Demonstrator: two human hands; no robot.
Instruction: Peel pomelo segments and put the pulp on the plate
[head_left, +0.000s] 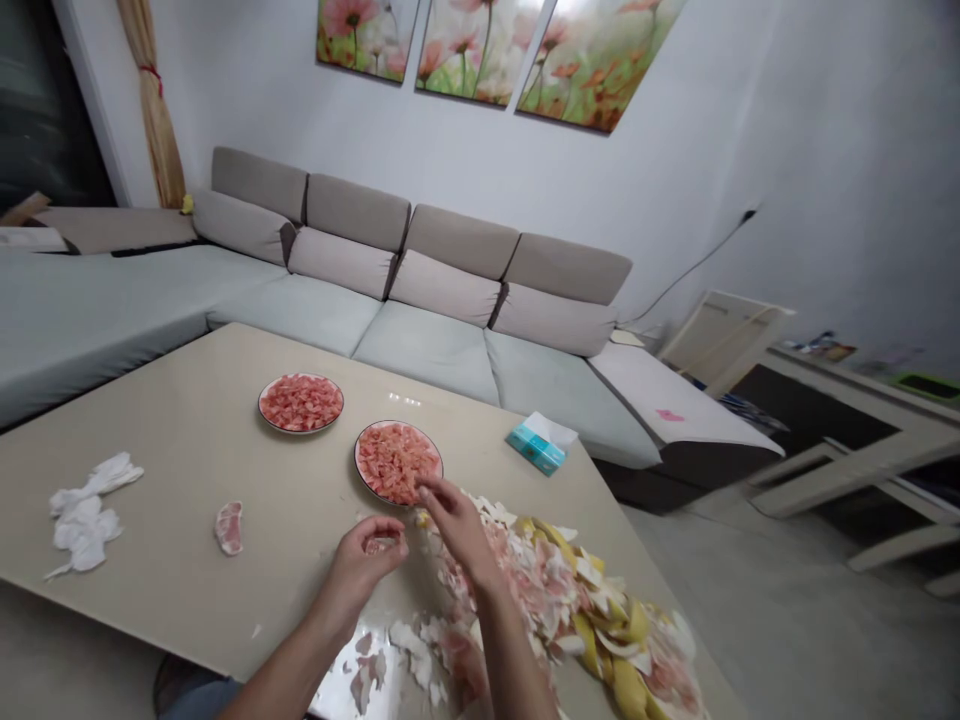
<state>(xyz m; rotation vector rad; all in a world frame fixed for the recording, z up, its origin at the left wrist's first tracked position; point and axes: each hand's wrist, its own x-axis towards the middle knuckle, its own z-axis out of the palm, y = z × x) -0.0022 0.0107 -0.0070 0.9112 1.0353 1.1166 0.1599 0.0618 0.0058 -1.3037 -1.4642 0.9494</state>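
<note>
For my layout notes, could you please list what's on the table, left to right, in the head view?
Crumpled tissues, pomelo segment, far plate of pomelo pulp, nearer plate of pomelo pulp, tissue box.

The left fingers [384, 524] partly hide a pink piece [377, 545]; the top edge cuts off three flower pictures [480, 50].
</note>
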